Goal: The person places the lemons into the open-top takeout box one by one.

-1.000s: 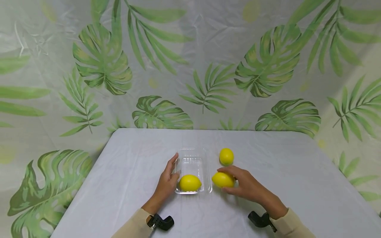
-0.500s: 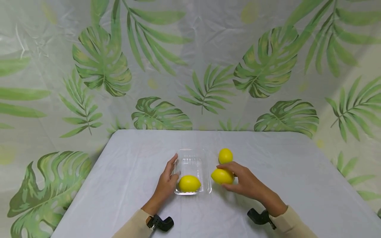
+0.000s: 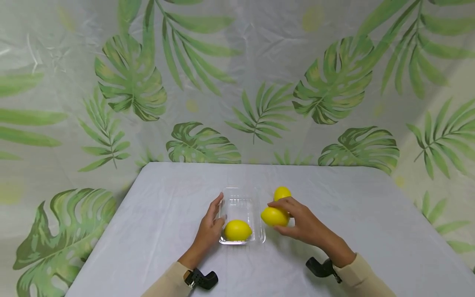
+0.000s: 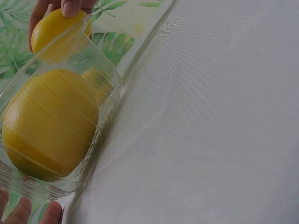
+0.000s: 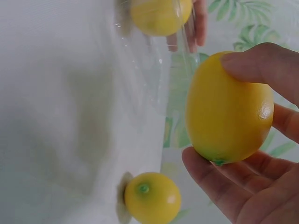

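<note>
While the left hand [image 3: 210,225] rested straight-fingered against the nine o'clock side of the clear container [image 3: 242,242], a first lemon [image 3: 238,230] lay in its six o'clock end; just off its three o'clock rim hung a second lemon [image 3: 274,216], long axis nine-to-three, a third lemon [image 3: 282,192] at one o'clock, and there was the right hand [image 3: 303,220], the nearer one, gripping that second lemon, container at nine o'clock.
</note>
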A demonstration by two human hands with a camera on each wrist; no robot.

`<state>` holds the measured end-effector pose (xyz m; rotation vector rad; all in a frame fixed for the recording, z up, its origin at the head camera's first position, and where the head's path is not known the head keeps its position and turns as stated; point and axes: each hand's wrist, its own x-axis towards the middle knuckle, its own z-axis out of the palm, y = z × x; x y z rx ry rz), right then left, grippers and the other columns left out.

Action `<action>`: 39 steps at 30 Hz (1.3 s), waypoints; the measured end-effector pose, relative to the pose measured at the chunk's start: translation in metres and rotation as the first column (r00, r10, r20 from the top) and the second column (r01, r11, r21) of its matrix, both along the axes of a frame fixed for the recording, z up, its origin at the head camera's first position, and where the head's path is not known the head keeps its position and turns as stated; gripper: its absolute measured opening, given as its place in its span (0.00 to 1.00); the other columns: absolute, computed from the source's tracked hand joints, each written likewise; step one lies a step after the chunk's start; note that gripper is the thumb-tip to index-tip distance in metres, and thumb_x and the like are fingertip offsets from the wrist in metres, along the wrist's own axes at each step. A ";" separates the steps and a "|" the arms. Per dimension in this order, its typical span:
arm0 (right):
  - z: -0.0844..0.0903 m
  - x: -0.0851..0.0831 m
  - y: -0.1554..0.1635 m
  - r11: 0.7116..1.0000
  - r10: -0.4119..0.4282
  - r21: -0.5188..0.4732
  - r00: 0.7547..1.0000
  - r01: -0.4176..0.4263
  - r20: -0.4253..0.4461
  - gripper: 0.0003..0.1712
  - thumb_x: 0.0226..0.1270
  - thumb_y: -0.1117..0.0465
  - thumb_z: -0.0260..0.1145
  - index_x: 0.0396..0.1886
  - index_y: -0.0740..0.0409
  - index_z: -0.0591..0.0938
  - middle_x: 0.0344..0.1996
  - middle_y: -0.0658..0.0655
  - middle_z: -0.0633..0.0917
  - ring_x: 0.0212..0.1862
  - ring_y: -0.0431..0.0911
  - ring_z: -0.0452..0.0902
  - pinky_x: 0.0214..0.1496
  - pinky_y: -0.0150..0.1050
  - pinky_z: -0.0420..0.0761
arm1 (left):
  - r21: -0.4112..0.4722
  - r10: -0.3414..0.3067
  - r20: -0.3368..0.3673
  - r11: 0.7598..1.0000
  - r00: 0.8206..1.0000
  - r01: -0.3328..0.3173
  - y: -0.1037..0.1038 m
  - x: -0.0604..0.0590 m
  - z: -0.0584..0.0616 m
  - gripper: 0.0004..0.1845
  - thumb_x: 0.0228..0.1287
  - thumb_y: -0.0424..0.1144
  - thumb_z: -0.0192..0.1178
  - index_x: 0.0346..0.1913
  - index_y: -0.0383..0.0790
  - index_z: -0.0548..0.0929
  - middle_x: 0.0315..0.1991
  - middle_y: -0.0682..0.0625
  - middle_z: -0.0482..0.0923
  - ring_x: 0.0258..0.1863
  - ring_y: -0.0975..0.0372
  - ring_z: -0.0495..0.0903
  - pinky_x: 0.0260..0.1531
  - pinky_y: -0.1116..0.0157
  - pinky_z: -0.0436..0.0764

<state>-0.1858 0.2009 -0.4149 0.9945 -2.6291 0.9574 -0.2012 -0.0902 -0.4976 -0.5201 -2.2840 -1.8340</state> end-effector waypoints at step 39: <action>0.014 -0.023 -0.043 0.994 0.104 0.029 0.994 -0.104 -0.016 0.28 0.55 0.62 0.72 0.58 0.54 0.78 0.54 0.47 0.79 0.54 0.41 0.74 0.57 0.41 0.78 | 0.001 0.003 0.011 1.000 1.000 -0.003 0.002 0.003 0.006 0.35 0.67 0.22 0.45 0.75 0.45 0.55 0.75 0.47 0.52 0.72 0.52 0.55 0.66 0.51 0.62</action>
